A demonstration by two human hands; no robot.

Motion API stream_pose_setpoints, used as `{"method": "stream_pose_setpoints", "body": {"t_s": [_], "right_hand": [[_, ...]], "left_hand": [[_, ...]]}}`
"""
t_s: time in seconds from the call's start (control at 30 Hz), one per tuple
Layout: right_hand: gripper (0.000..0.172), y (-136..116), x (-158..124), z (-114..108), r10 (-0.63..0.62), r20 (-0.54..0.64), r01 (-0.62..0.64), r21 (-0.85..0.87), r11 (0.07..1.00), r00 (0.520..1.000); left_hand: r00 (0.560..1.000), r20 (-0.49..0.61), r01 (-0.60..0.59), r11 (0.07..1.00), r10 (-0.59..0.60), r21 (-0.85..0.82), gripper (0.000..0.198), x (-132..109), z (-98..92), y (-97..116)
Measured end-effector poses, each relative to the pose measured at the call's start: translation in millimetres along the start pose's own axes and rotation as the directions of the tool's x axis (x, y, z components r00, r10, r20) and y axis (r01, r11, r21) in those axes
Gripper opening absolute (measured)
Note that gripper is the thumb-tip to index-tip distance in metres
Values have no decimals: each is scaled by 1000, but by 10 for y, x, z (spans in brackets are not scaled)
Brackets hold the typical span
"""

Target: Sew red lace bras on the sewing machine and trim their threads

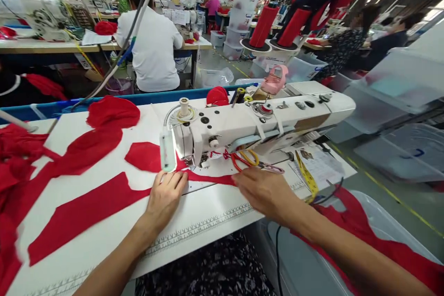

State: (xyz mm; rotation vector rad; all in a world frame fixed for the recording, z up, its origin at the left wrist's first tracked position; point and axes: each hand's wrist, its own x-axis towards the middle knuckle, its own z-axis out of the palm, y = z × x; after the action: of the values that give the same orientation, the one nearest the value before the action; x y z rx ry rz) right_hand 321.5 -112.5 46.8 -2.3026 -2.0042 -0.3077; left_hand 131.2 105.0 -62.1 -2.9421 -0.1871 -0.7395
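A long red fabric piece (90,208) lies across the white sewing table and narrows to a strip that passes the needle area of the sewing machine (222,125). My left hand (167,194) rests palm-down on the strip just in front of the presser foot, fingers forward and pressing it on the table. At the strip's right end, my right hand (260,189) is closed on the fabric; its fingertips are partly hidden. Red-handled scissors (243,161) lie just beyond the right hand, under the machine arm. Another red fabric piece (144,156) sits left of the needle.
More red fabric (93,148) spreads over the table's left side. A yellow tape measure (307,178) lies at right. A plastic bin (371,212) with red fabric stands by the table's right edge. Red thread cones (263,25) rise behind the machine. A person in white (152,46) sits ahead.
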Motion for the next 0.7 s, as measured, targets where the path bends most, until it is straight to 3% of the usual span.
{"method": "stream_pose_setpoints", "body": {"t_s": [0.1,0.2,0.3,0.5,0.7], "right_hand": [[20,327,-154,281,270,20,-260,-208,943,963],[23,542,-197,425,373,-49,-374,-224,900,927],[28,571,-125,519,347,-94,-359,-189,914,933],[24,387,115,616,201,-162,-229,-173,958,966],[27,153,132,565,164,-76,-169,-73,983,984]], "left_hand": [[1000,-14,-12,1000,12,3,45,-4,-5,-3],[1000,-2,-10,1000,10,5,46,-3,-13,-5],[1000,4,-3,1000,3,-4,46,0,-13,-6],[1000,-6,-5,1000,5,-3,44,9,-7,2],[999,45,8,1000,-7,-22,41,17,-18,-5]]}}
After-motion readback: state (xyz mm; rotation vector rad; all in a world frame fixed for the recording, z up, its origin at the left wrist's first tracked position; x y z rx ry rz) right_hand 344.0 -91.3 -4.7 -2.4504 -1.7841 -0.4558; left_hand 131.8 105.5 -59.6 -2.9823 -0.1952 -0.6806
